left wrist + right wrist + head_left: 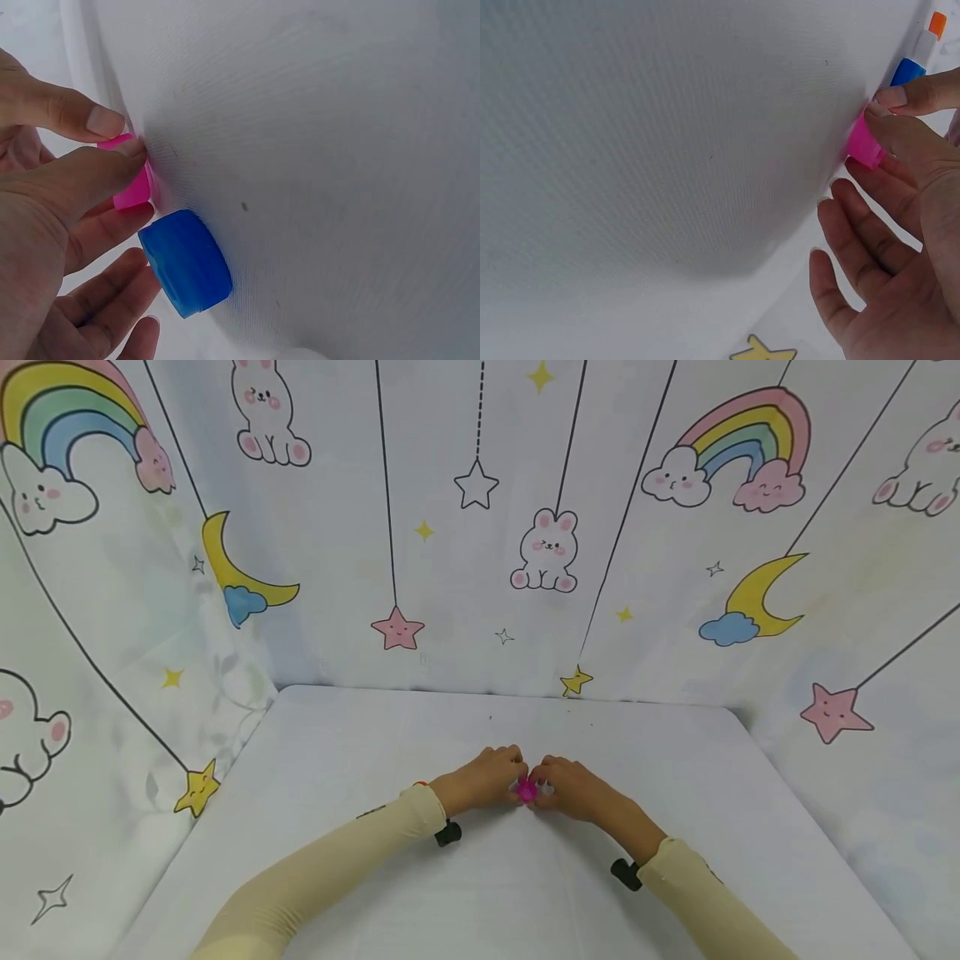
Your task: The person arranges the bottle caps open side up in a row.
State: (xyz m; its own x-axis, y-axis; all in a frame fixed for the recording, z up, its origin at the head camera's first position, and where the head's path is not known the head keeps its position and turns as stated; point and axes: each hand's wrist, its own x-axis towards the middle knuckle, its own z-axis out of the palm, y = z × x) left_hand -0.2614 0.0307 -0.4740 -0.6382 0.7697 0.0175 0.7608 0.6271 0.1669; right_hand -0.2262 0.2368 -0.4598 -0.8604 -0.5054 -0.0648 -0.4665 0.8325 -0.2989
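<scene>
Near the middle of the white table, a small bright pink piece [527, 790] is between my two hands. My left hand [491, 777] pinches it from one side, the thumb [112, 166] over it and a finger behind. From the other side my right hand [576, 787] also pinches the pink piece [865, 142], its other fingers spread. Beside my left fingers in the left wrist view is a short blue piece [187, 262] with rounded sides. Its exact kind does not show, and it is hidden in the head view.
In the right wrist view, a white part and an orange part [937, 25] show beyond the blue one; I cannot tell what they are. White cloth with printed rainbows, rabbits and stars [397, 628] rises behind and beside the table [375, 877].
</scene>
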